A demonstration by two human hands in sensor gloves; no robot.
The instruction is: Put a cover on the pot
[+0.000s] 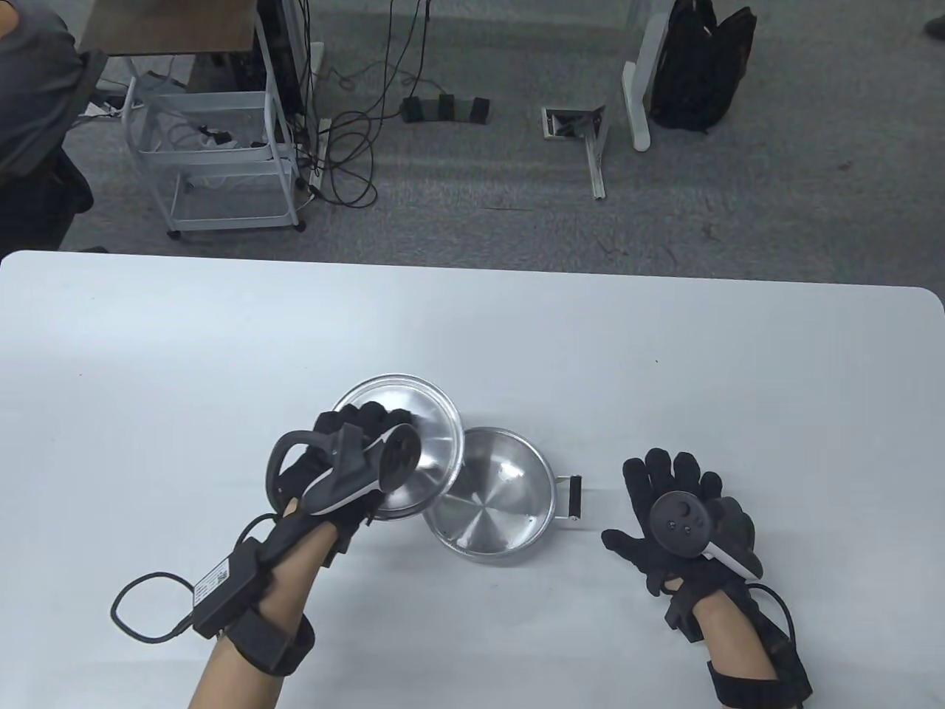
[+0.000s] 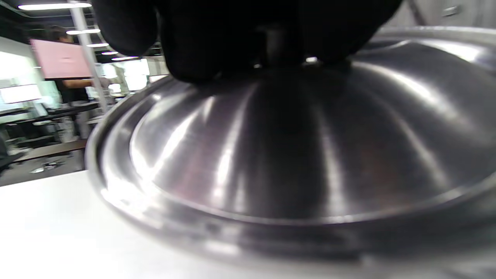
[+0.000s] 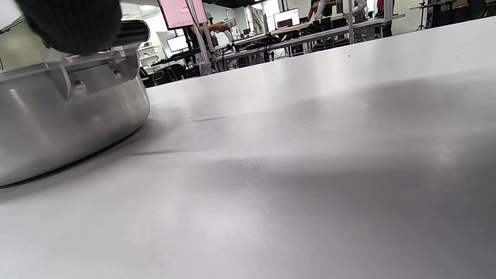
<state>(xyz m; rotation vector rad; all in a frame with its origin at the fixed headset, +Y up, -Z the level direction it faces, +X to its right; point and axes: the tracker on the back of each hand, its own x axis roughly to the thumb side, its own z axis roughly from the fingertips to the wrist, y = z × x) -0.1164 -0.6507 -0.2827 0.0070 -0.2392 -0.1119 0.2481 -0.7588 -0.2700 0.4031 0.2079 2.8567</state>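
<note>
Shiny round metal lid [image 1: 435, 436] is gripped at its top by the left hand [image 1: 347, 458], overlapping the smooth open pot [image 1: 491, 509]. Right hand [image 1: 675, 517] lies flat, fingers spread, on the worktop [image 1: 664, 354].

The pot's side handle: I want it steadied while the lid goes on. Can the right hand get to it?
Probably yes. The right hand rests open on the table just right of the pot's handle, with only bare table between them.

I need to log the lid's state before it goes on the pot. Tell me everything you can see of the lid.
The lid is a round, domed disc of shiny brushed metal with a flat rim. It sits left of the open pot, its right edge overlapping the pot's rim. The left hand rests on top, fingers closed around its centre, hiding any knob. Whether it is lifted off the table is unclear.
</note>
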